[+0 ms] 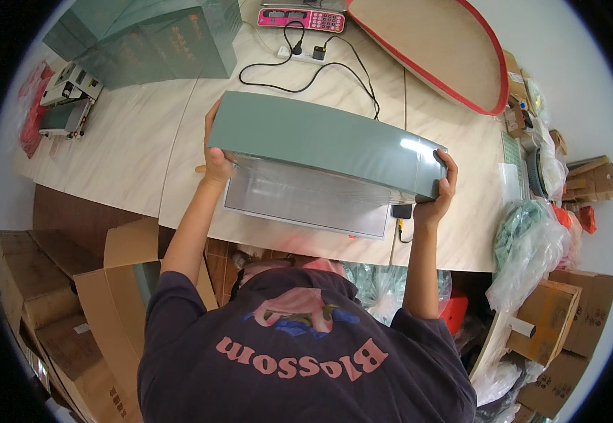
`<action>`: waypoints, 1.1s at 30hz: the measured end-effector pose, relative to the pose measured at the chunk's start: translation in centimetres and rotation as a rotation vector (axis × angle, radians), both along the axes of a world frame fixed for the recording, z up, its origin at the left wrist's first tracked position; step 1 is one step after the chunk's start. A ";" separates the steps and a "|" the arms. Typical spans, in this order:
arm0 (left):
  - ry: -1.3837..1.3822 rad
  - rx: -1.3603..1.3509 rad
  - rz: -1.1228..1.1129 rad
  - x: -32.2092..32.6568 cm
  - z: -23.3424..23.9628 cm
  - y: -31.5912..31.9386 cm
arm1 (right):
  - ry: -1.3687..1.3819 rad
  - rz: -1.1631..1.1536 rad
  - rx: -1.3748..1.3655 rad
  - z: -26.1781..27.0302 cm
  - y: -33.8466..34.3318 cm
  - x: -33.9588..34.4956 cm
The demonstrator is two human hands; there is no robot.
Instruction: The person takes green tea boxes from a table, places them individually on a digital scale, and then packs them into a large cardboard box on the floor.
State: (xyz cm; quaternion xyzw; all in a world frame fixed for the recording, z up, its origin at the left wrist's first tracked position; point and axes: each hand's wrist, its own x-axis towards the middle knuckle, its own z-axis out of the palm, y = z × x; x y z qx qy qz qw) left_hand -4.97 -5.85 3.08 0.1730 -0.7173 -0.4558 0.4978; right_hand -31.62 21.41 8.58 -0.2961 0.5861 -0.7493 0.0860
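Observation:
Both my hands hold a long grey-green box (317, 129) over the table. At its left end my left hand (217, 161) grips the side, the thumb showing and most fingers hidden behind the box. My right hand (441, 193) clasps the right end, its fingers bent round the corner. Clear, shiny film seems to cover the face turned towards me. Below lies a shallow grey rectangular panel or tray (312, 209) with a white rim, partly covered by the box. Whether the two touch cannot be told.
Green wrapped boxes (153, 53) stand at the back left, near a small machine (68, 103). Behind are a pink weighing scale (301, 20), a power strip (304, 54) with black cables and a red-rimmed tray (444, 47). Plastic bags (531, 248) crowd the right; an opened carton (116, 296) stands left.

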 end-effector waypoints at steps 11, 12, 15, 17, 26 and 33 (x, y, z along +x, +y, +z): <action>-0.006 0.380 -0.116 -0.7 6.8 2.2 | -0.060 0.042 0.014 -0.8 -0.5 -0.9; 0.013 0.385 -0.106 -0.8 7.5 2.5 | -0.066 0.046 0.010 -0.8 -0.6 -0.8; 0.055 0.371 -0.092 -0.8 6.6 2.1 | 0.008 0.029 0.024 -1.4 -0.7 -1.2; 0.076 0.386 -0.080 -0.9 6.6 2.2 | 0.017 0.025 0.014 -1.5 -0.7 -1.1; 0.069 0.379 -0.030 -0.8 6.4 2.4 | -0.005 0.041 -0.024 -2.1 -0.5 -1.0; 0.070 0.358 -0.024 -0.9 6.2 2.2 | 0.027 0.037 -0.014 -2.1 -0.6 -1.2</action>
